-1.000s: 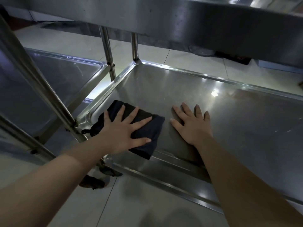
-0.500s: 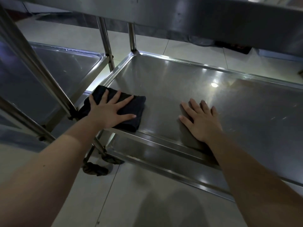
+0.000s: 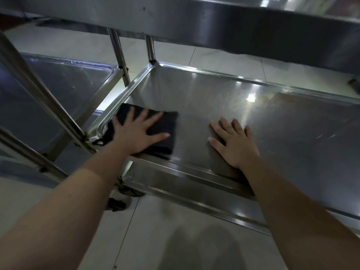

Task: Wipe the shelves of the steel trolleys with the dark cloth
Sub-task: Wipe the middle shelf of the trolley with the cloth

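Fingers spread, our left hand (image 3: pixel 136 133) presses the dark cloth (image 3: pixel 165 125) flat at the shelf's (image 3: pixel 214 98) near-left corner, centre-left of frame; our right hand (image 3: pixel 236 145) rests beside it, fingers straight, slightly apart.

The left forearm (image 3: pixel 64 201) enters from lower left, the left hand (image 3: pixel 136 133) palm down, fingers spread. The right forearm (image 3: pixel 292 207) enters from lower right, the right hand (image 3: pixel 237 145) flat, fingers straight.

Dark cloth (image 3: pixel 167 122), seemingly folded, on shelf (image 3: pixel 214 98)
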A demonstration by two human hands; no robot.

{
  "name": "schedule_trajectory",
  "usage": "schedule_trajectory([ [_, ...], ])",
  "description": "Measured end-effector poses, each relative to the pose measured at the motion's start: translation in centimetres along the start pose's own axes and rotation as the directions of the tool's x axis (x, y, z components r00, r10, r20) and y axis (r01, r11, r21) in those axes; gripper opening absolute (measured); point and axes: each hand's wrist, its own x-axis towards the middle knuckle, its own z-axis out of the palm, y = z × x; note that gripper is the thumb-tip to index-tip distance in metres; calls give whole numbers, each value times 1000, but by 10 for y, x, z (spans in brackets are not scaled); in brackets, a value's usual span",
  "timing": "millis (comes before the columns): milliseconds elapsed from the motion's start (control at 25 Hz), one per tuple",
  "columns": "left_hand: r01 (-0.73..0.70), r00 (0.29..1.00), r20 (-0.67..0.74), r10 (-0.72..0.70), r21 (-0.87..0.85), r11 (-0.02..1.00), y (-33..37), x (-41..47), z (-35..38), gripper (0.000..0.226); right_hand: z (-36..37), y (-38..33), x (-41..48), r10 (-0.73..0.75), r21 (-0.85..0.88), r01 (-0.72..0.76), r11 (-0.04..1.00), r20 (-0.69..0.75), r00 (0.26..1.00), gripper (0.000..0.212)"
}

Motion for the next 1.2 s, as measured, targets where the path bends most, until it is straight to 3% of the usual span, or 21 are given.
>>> schedule_trajectory([
  [120,160,987,31,-160,-15,987,-20,21,-3,93,5,-4,2,13,-30,-14,999,-10,1000,69],
  [280,200,980,8,-200,-61,978,18,78,-11,93,11,-4,3,8,-41,-10,999,-42,999,71],
  [480,-39,999,16,39,2,999,122,112,-8,85,13,0,3,14,-31,-16,999,-53,999,72],
  [600,-154,988,6,154,35,988,116,117,-7,81,11,5,1,3,-1,-3,1000,-59,998,72],
  [680,-100,995,-25,100,10,995,72,126,-15,80,10,5,-1,5,18,-4,1000,-62,998,71],
  [800,97,994,-49,-98,-20,995,23,133,-18,83,12,-3,0,9,-3,-10,1000,-76,997,71],
  [920,208,977,-31,-210,-52,977,57,135,-17,87,14,-7,3,20,-19,-22,1000,-80,997,72],
  [1080,-38,999,19,38,13,999,104,119,-7,88,12,1,4,12,-10,-12,1000,-50,999,72],
  [1200,-93,995,-28,94,28,995,40,97,-7,95,11,3,3,5,12,-5,1000,-35,999,73],
])
